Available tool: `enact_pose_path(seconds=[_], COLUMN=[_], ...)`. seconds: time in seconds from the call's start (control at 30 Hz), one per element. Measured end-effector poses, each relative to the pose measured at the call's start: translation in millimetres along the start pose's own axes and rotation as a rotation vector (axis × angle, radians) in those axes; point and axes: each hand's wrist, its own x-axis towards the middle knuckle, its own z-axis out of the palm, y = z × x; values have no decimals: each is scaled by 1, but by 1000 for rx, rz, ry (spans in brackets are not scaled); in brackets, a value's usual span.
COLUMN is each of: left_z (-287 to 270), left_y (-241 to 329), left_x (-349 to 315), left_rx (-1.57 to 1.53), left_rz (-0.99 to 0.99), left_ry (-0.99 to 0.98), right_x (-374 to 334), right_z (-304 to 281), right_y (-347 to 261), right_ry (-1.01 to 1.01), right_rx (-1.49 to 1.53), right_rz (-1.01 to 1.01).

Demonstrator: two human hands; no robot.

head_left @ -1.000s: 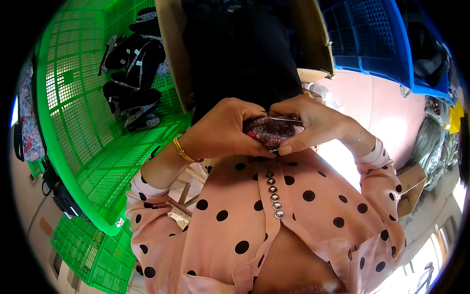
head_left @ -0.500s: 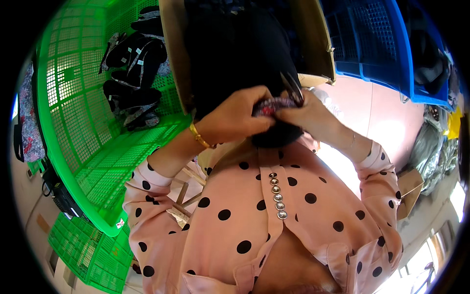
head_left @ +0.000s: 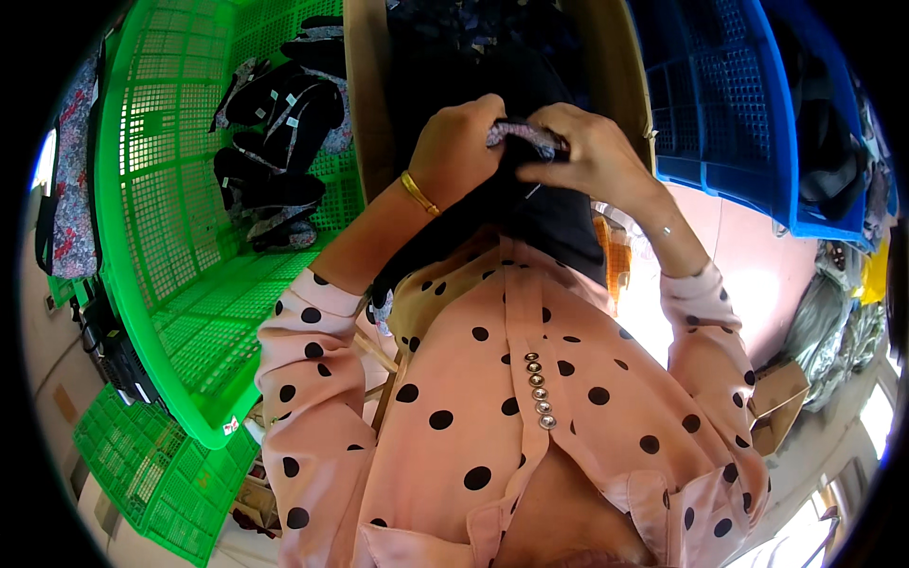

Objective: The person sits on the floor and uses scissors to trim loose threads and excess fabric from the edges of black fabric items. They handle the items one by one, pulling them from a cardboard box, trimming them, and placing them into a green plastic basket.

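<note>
My left hand (head_left: 456,147) is closed around the edge of a black fabric piece (head_left: 561,225) with a flower-patterned trim (head_left: 525,135). On the trim's other side, my right hand (head_left: 598,156) has its thumb and fingers closed over the cloth. Folds of the black fabric hang below both hands, against my polka-dot blouse. The snips that showed in my right hand half a second ago cannot be made out now. Behind the hands stands a cardboard box (head_left: 625,66) with dark cloth inside.
To the left stands a green mesh crate (head_left: 185,374) holding several black pieces with floral trim (head_left: 275,170). A blue crate (head_left: 724,175) is at the right, with clear plastic bags (head_left: 819,308) beyond it. Another green crate (head_left: 156,473) sits at lower left.
Both hands have moved up, away from my body, and slightly apart. The black fabric has been turned and spread below them. The snips' pointed blades have gone from sight.
</note>
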Motion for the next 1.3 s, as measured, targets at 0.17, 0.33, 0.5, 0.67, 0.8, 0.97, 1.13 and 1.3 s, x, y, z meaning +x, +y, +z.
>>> enact_pose_path(seconds=[0.17, 0.33, 0.5, 0.67, 0.8, 0.97, 1.13, 1.3], left_z=[-2, -21, -45, -37, -17, -7, -5, -47], left_y=[5, 5, 14, 3, -12, -18, -31, -26], left_x=[-1, -3, -5, -3, 17, 34, 50, 55], left_rx=[-34, -81, -158, 29, 105, 78, 204, -346], left_rz=[32, 134, 164, 273, 291, 254, 152, 26], left_ry=[-82, -261, -440, -228, 18, 128, 203, 7], right_x=[-21, -25, -25, -3, 18, 32, 53, 54], right_z=[1, 8, 13, 3, 8, 15, 25, 4], right_y=[3, 2, 18, 9, 11, 16, 31, 23], right_ry=[-38, -38, 3, 93, 310, 440, 536, 288], right_rx=[-175, 12, 249, 53, -100, -231, -166, -111], right_rz=[-59, 36, 72, 100, 105, 132, 317, 408])
